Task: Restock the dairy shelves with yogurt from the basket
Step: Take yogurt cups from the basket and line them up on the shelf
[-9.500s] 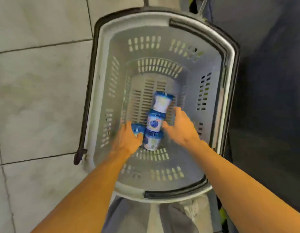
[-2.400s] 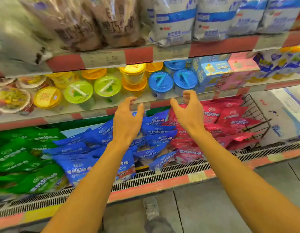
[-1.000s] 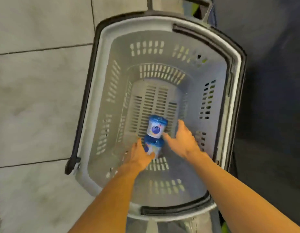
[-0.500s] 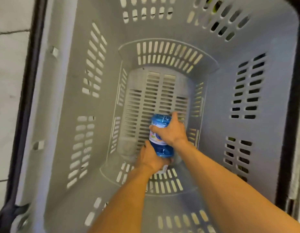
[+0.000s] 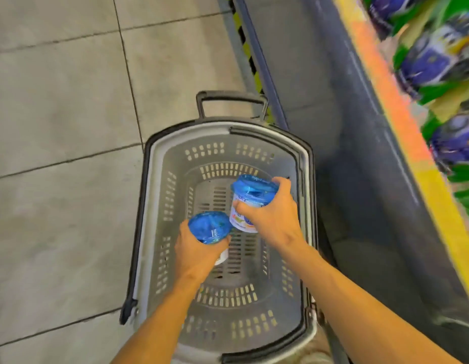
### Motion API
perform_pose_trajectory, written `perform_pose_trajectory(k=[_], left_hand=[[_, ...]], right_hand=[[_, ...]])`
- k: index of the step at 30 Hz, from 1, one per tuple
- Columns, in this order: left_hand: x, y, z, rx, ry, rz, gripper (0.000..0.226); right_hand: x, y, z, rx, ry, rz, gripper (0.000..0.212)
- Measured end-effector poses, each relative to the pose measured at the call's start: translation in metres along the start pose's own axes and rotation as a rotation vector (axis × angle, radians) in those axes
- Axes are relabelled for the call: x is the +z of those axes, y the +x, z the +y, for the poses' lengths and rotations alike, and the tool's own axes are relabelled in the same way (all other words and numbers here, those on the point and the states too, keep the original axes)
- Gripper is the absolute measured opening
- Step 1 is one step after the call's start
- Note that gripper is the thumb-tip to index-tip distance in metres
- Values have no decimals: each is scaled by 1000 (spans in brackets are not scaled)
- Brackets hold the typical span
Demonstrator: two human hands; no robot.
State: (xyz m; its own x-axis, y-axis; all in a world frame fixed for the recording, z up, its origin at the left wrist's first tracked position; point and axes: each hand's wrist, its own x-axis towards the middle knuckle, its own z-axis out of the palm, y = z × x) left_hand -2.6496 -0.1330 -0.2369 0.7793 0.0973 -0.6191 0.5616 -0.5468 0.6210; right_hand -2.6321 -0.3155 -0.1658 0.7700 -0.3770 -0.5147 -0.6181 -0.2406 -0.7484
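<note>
Two yogurt cups with blue lids are held above the grey basket (image 5: 154, 206), which stands on the tiled floor. My left hand (image 5: 196, 252) grips one yogurt cup (image 5: 208, 228) round its side, lid facing up. My right hand (image 5: 274, 216) grips the other yogurt cup (image 5: 248, 200), white with a printed label, slightly higher and to the right. Nothing else shows on the basket's slotted bottom. The shelf (image 5: 401, 114) with its orange and yellow edge runs along the right.
Blurred blue and green packets (image 5: 438, 61) lie on the low shelf at the upper right. The basket's black pull handle (image 5: 230, 98) sticks out at its far end. Grey floor tiles (image 5: 57, 127) spread to the left.
Both hands have lifted the two cups up out of the basket's bottom. The view has pulled back and turned, so the shelf edge now shows at the right.
</note>
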Motion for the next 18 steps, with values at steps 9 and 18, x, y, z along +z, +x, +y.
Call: perform_pose_trajectory(k=[9,18], left_hand=[[-122,-184,249,302,-227,66,60],[-137,-357,431,711,-165,-203,79]], right_hand=[[-173,-146,-187,-141,142,180,83],[-361,-315,-265,-198,241,479,78]])
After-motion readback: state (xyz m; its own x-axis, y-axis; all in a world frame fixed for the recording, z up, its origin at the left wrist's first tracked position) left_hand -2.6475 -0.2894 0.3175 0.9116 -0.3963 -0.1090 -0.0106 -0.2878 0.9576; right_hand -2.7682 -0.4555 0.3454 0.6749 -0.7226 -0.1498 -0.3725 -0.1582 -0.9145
